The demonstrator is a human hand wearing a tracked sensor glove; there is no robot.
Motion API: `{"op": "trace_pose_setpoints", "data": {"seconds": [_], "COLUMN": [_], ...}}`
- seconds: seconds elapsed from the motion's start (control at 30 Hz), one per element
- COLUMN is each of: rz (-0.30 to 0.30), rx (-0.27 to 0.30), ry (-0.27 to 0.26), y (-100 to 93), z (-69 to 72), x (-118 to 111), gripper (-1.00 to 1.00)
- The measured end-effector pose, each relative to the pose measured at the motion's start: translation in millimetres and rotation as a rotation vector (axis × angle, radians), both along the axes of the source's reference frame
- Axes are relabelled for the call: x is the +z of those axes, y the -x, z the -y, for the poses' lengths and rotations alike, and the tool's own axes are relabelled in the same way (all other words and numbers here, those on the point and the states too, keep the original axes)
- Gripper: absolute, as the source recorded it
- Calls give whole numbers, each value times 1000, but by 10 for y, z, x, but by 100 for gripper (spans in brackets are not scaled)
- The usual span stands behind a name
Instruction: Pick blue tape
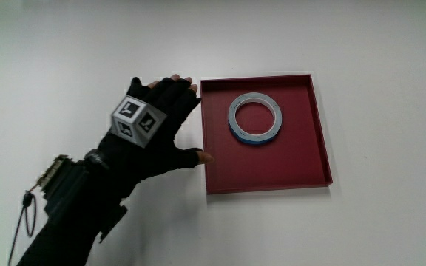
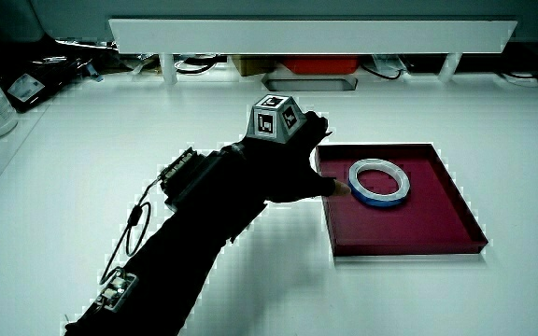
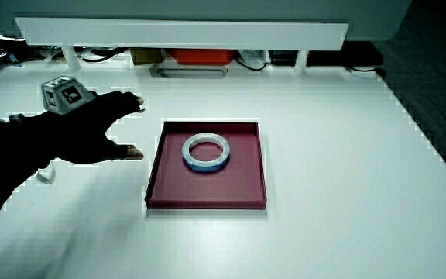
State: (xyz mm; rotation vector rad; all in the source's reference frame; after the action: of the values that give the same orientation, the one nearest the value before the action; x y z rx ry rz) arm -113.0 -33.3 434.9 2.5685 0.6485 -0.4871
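A roll of blue tape [image 1: 254, 119] with a pale upper face lies flat in a shallow dark red tray [image 1: 272, 166], in the part of the tray farther from the person. It shows in both side views [image 2: 378, 181] [image 3: 207, 152]. The gloved hand [image 1: 156, 131] hovers over the table just beside the tray's edge, fingers spread and holding nothing. Its thumb tip reaches the tray's rim. The patterned cube [image 1: 136, 118] sits on the back of the hand. Hand [image 2: 283, 159] and tape are apart in both side views [image 3: 91, 132].
The white table [image 1: 361, 229] surrounds the tray. A low white partition [image 2: 311, 35] stands at the table's edge farthest from the person, with cables and a red object under it. A device with a cable [image 1: 50, 177] is strapped to the forearm.
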Motion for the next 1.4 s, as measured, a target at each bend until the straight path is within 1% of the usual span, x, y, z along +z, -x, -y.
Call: {"op": "trace_pose_setpoints", "data": {"seconds": [0.03,0.07,0.1,0.13,0.17,0.2,0.23,0.27,0.3,0.33,0.37,0.4,0.43,0.5,0.53,0.57,0.6,0.63,0.67,0.7,0.77,0.8,0.83,0.87,0.9,0.93,0.97,1.0,1.03,1.07,1.1,1.13,1.23,1.27,1.3,1.33,1.37,1.4], "rz": [40,39,23,43,48,43,58,60,54,54,52,43,46,65,49,62,56,67,64,83,89,94,111,123,107,124,128,123,115,116,111,110,128,136,131,143,133,137], "rx": [10,6,11,15,0,7,1,8,14,34,16,7,29,31,27,30,21,32,40,47,57,60,73,77,75,85,81,87,80,88,87,92,100,106,110,108,110,116], "ry": [-10,-4,16,15,48,30,44,55,44,37,54,84,49,65,59,49,57,59,69,68,65,75,60,77,74,76,83,79,101,80,88,88,99,94,94,105,95,90], "y": [-47,-71,-96,-133,-163,-194,-228,-256,-286,-316,-347,-373,-417,-486,-514,-548,-575,-612,-648,-689,-754,-787,-821,-848,-871,-900,-923,-944,-961,-981,-995,-1007,-1045,-1054,-1060,-1068,-1077,-1085], "z": [1,5,10,13,15,20,19,22,22,28,25,27,28,34,37,37,38,38,38,31,24,23,21,19,18,14,11,7,2,-5,-11,-15,-28,-29,-28,-32,-36,-40], "x": [-24,44,134,157,180,197,200,229,256,306,323,406,389,391,419,435,517,527,576,551,591,622,631,621,679,656,671,706,724,689,701,761,811,792,805,826,851,830], "gripper": [0,0,0,0,0,0,0,0,0,0,0,0,0,0,0,0,0,0,0,0,0,0,0,0,0,0,0,0,0,0,0,0,0,0,0,0,0,0]}}
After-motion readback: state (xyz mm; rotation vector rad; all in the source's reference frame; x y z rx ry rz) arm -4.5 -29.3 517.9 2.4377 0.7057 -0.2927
